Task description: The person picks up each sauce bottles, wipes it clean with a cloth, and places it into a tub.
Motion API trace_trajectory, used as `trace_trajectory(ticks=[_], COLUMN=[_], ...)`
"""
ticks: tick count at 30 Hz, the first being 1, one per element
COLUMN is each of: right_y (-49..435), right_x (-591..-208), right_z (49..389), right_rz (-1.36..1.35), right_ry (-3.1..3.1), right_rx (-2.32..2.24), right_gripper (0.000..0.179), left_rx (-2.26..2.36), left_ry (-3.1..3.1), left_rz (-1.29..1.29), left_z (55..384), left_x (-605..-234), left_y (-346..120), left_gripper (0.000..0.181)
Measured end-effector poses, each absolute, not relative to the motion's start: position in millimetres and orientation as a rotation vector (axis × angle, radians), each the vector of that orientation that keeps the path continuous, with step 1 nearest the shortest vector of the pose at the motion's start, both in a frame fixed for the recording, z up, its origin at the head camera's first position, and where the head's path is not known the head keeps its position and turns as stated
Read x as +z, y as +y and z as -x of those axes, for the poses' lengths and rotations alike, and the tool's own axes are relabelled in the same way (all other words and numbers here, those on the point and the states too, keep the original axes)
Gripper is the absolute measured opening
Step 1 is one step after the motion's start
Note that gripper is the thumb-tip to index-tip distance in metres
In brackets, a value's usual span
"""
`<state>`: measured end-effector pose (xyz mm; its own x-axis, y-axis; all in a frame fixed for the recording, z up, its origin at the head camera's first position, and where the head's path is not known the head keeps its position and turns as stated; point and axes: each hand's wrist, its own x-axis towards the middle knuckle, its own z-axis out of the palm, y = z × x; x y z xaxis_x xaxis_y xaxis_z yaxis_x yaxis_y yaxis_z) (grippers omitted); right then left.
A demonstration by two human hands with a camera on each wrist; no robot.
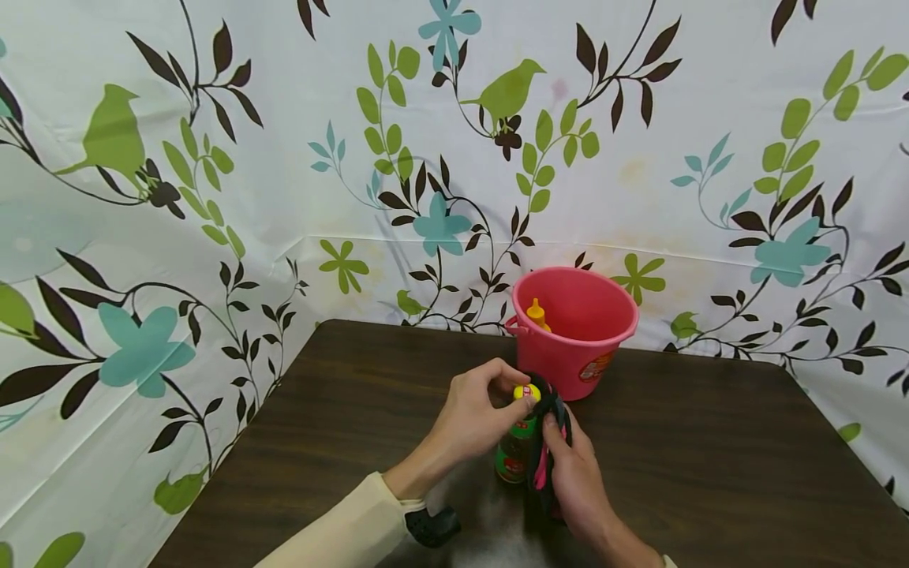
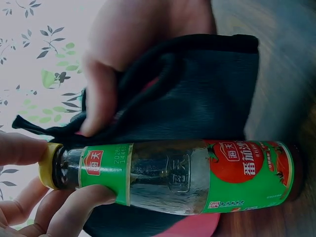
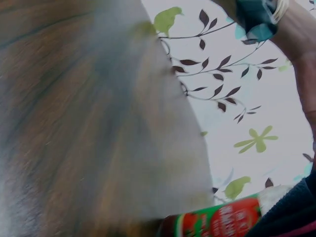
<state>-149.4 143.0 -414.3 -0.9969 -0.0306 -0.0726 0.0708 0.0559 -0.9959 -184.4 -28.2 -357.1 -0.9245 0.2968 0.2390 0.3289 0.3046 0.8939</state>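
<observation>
A glass ketchup bottle (image 1: 510, 465) with a yellow cap and green tomato label stands upright on the table. My left hand (image 1: 472, 412) pinches it at the cap and neck; the left wrist view shows the finger and thumb around the yellow cap (image 2: 48, 166). Right beside the bottle, my right hand (image 1: 578, 476) grips a dark fabric piece (image 2: 207, 94) with black edging and some pink, perhaps a pouch; its exact kind is unclear. In the right wrist view only the bottle's lower part (image 3: 232, 217) and a fabric corner (image 3: 291, 212) show.
Just behind the hands stands a pink bucket (image 1: 561, 367) with a yellow nozzle-topped bottle (image 1: 536, 314) inside. The brown wooden table (image 1: 717, 442) ends at a patterned curtain (image 1: 284, 158) at the back and left.
</observation>
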Motion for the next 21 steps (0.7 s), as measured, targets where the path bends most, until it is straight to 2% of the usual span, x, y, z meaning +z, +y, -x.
trace_trajectory(ticks=[8,15,21], right_y=[138,135,137], right_x=[-392,-374,-366], right_z=[144,142,139], right_rz=[-0.060,-0.143,-0.072], right_ry=[2.192,2.268,2.232], right_rx=[-2.221,-2.240,-2.326], right_gripper=[0.054,0.048,0.052], left_rx=[-1.759,-1.762,-1.764], left_ry=[-2.481,-2.475,-2.480], left_rz=[0.630,0.634,0.635], left_z=[184,184,184], left_x=[-360,-360,-360], left_y=[-30,-31,-30], left_gripper=[0.020,0.019,0.019])
